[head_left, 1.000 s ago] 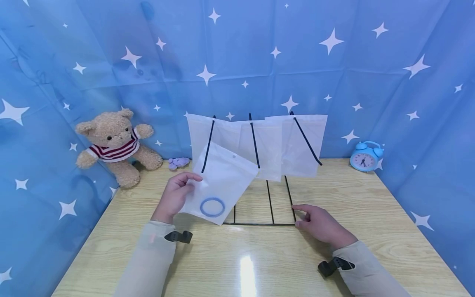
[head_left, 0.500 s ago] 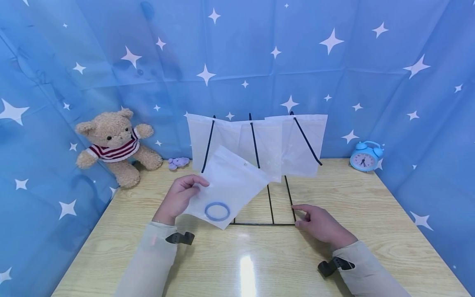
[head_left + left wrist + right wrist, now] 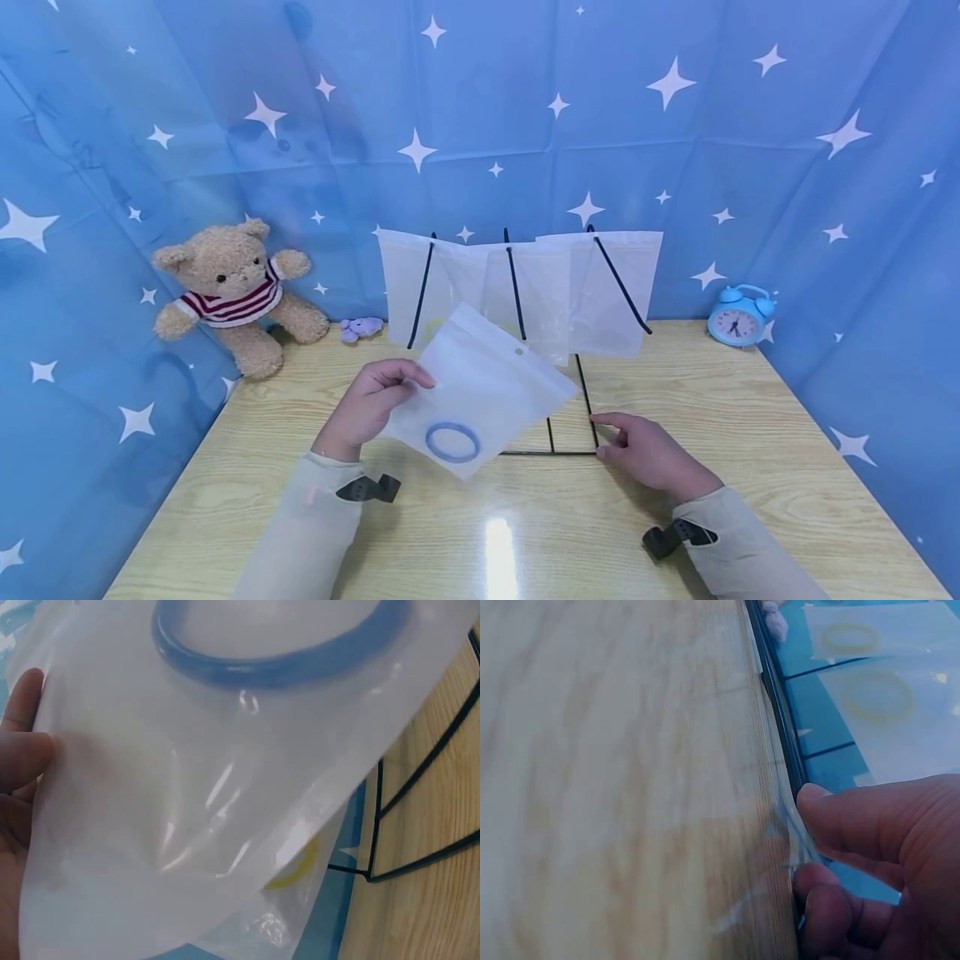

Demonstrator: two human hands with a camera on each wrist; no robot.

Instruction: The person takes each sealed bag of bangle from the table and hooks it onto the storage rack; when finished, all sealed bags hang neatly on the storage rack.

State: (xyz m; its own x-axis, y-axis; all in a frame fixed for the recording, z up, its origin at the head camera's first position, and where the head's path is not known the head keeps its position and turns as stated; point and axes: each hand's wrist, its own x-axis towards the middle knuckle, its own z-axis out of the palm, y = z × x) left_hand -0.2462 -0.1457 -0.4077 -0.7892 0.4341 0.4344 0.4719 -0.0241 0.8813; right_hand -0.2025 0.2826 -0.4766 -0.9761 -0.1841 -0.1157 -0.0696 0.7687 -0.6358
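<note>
Between thumb and fingers, my left hand (image 3: 367,410) pinches the left edge of a frosted zip bag (image 3: 491,383). The bag is tilted, its hole-punched top pointing up and right, and a blue ring (image 3: 247,673) lies inside. My right hand (image 3: 643,450) grips the front right corner of a black wire rack (image 3: 525,453), thumb and forefinger at the wire. Similar bags (image 3: 609,321) hang from the rack's three prongs (image 3: 516,292). Yellow rings show through some of them, such as the yellow ring (image 3: 298,874) behind the held bag. That bag hides part of the rack base.
A teddy bear (image 3: 228,287) in a striped top sits at the back left, with a small purple toy (image 3: 362,328) beside it. At the back right stands a blue alarm clock (image 3: 737,321). A starry blue curtain (image 3: 480,100) closes off the wooden table (image 3: 787,467) behind.
My left hand has moved right and slightly toward me with the bag, which has tilted further to the right. The right hand stays at the rack corner.
</note>
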